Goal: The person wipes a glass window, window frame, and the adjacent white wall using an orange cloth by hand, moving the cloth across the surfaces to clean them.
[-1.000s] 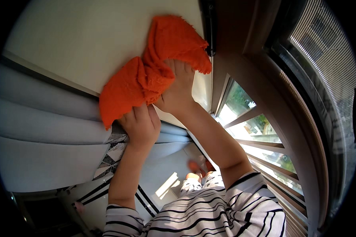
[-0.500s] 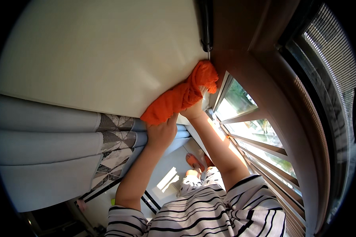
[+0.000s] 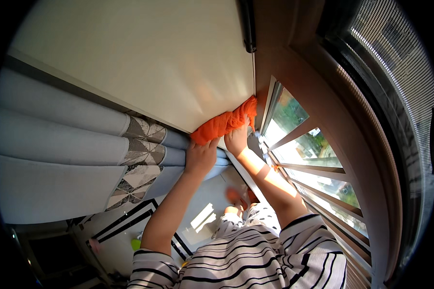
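Observation:
An orange cloth (image 3: 221, 125) lies bunched along the near edge of a smooth cream panel (image 3: 149, 62), close to the corner by the brown window frame. My left hand (image 3: 201, 155) grips the cloth's left end from below, its thumb and fingers partly under the folds. Farther right, my right hand (image 3: 237, 138) holds the other end, with its fingers pressed up into the fabric near the frame. Both arms are stretched forward. The cloth hides most of the fingertips.
Pale blue curtains (image 3: 58, 139) with a patterned band hang at the left. A slatted window (image 3: 318, 149) in a brown frame (image 3: 366, 159) curves along the right. A black cylindrical rod (image 3: 248, 26) runs by the panel's far edge. Below, sunlight falls on the floor (image 3: 197, 231).
Both hands have drawn the cloth nearer, down to the panel's near edge, and it is more tightly bunched. More of the gap above the curtains shows. One foot below is blurred.

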Demonstrator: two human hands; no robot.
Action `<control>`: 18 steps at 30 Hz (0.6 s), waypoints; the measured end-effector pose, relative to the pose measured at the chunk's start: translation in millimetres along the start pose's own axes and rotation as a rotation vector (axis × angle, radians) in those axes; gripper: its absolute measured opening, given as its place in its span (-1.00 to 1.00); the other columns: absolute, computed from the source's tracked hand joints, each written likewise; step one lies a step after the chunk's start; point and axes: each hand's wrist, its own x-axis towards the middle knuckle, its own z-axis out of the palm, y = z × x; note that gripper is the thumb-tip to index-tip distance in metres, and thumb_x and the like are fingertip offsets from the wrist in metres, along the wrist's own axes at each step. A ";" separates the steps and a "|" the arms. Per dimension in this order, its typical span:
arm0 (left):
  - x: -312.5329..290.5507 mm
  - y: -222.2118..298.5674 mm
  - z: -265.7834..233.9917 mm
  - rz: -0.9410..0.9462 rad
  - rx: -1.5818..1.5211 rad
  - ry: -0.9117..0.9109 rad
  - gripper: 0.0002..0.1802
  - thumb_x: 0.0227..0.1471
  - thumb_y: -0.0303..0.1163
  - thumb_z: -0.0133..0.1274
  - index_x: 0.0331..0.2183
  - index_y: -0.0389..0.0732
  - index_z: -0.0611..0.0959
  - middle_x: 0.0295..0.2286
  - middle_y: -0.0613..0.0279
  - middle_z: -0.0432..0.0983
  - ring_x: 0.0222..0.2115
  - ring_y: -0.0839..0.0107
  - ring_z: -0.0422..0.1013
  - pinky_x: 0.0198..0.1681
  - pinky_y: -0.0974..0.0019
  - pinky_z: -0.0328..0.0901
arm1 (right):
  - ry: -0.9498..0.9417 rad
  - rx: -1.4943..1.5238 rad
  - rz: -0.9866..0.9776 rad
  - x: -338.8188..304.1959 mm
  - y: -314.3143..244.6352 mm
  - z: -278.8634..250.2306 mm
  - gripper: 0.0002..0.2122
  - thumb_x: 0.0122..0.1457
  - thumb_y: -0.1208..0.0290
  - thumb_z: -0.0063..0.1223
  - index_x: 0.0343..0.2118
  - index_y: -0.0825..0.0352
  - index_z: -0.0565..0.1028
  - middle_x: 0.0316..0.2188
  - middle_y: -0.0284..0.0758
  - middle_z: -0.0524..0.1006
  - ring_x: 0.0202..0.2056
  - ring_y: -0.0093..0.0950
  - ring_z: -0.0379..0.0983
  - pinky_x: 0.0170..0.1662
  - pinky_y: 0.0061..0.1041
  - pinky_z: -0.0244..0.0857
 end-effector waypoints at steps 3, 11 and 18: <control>0.0 -7.6 -23.0 -0.054 0.098 0.132 -0.65 0.09 -0.31 0.00 -0.08 -0.21 0.52 -0.07 0.11 0.43 0.03 0.16 0.29 0.08 0.04 0.13 | 0.066 0.102 -0.043 26.9 -39.2 -6.9 -0.67 0.15 0.32 -0.14 -0.06 0.35 0.39 -0.06 0.02 0.32 -0.10 0.07 0.16 -0.02 -0.08 0.01; 36.6 -29.8 -103.9 -0.064 0.196 0.455 -0.45 0.04 -0.37 0.00 0.07 -0.34 0.35 0.02 -0.14 0.27 0.06 -0.15 0.16 0.10 -0.12 0.04 | 0.221 -0.091 -0.430 97.8 -121.8 -37.4 -0.55 0.02 0.32 -0.06 0.00 0.41 0.30 -0.09 -0.05 0.32 -0.07 -0.04 0.18 -0.03 -0.09 0.06; 36.7 -37.5 -92.7 -0.076 0.008 0.636 -0.47 -0.01 -0.46 -0.04 0.04 -0.38 0.33 -0.02 -0.23 0.28 -0.06 -0.19 0.22 0.03 -0.10 0.07 | 0.090 -0.074 -0.516 106.9 -138.9 -55.7 -0.50 -0.06 0.25 0.08 -0.03 0.36 0.36 -0.19 -0.15 0.39 -0.15 -0.14 0.31 -0.18 -0.23 0.22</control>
